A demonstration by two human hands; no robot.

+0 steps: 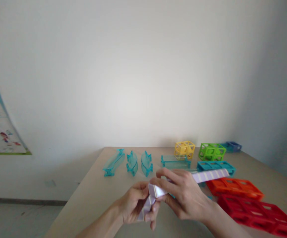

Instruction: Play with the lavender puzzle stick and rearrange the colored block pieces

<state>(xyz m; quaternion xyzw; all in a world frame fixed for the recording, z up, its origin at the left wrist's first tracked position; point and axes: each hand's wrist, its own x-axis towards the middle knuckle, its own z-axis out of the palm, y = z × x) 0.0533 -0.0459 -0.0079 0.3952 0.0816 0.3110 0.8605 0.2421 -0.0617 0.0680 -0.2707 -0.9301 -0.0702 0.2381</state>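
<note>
Being held above the table's (96, 188) near side, the pale striped strip (211, 175) is pinched by the left hand (133, 203) and right hand (184, 193), fingers bent around it. Probably light and easily creased, it is best gripped gently along its edges.

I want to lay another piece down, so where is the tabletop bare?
Bare table shows left of the left hand, nearer than the leftmost teal piece. Another patch lies right of the orange frame, toward the table's right edge. The crowded part is right of the right hand: teal frame, orange frame and red frame.
</note>
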